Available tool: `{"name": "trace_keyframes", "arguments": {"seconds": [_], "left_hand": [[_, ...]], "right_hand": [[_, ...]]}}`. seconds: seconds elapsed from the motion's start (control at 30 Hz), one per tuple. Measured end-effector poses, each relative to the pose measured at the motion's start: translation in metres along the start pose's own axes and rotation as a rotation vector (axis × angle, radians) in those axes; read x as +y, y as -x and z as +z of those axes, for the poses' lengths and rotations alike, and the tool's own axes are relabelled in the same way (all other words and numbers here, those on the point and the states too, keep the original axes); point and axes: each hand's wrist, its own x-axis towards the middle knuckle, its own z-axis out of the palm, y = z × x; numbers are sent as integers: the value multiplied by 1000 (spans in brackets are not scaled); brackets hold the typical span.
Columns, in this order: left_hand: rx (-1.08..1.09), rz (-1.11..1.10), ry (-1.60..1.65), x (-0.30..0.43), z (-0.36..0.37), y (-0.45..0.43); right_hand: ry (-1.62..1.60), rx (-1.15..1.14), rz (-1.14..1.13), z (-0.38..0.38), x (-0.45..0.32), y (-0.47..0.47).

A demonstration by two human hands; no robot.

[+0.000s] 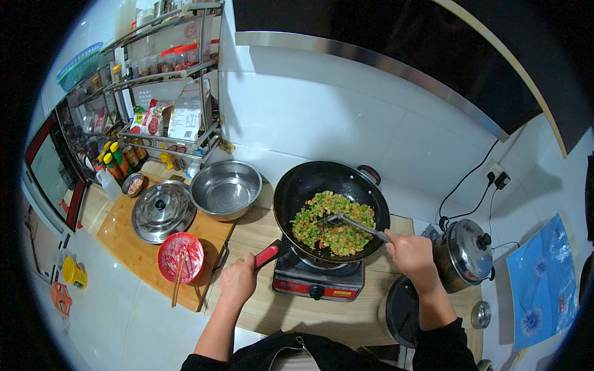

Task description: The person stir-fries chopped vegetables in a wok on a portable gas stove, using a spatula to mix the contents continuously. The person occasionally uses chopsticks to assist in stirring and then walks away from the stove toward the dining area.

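Observation:
My left hand (238, 281) is closed around the red and black handle (267, 256) of a black wok (297, 185), which sits on a portable gas stove (318, 280). Finely diced green food with orange-red bits (345, 236) is spread over the wok's bottom. In my right hand (410, 252) is the grey handle of a spatula (359, 225). Its dark slotted head rests among the diced food, partly covered by it.
Left of the wok stand a steel basin (226, 188), a domed lid (162, 211) and a red bowl with chopsticks (181, 257) on a wooden board (125, 232). A lidded pot (464, 255) and a black pan (401, 310) flank my right arm. The range hood (371, 55) hangs above.

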Motion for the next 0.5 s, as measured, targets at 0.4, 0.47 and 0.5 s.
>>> {"name": "trace_keyframes", "arguments": {"seconds": [0.4, 0.47, 0.5], "left_hand": [[-6, 10, -4, 3, -3, -1], [-4, 12, -4, 2, -2, 0], [-1, 14, 0, 2, -2, 0]], "right_hand": [[69, -219, 193, 42, -6, -18], [96, -240, 176, 41, -9, -16], [108, -235, 131, 41, -11, -14]]}}
